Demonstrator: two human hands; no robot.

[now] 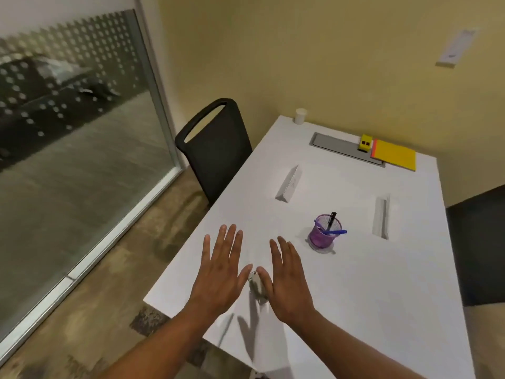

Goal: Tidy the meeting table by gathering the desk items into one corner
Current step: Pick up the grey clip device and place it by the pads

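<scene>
**A:** so what's on the white table right now?

**B:** both hands are flat above the near left part, palms down. Left hand has its fingers straight and a bit spread, right hand has them straight and closer together, neither holding anything. A small grey object lies between the thumbs, too blurry to say what it is or if they touch it

**A:** and the rest of the stuff?

**B:** purple mesh pen cup just past the right hand, with a black pen and a blue one. Beyond it two long white boxes, one left, one right, well apart. Far end has a grey tray, a little yellow block on it, a yellow notepad at its right end and a white cup in the far left corner

**A:** anything around the table?

**B:** black chair on the left side, glass wall beyond that
</scene>
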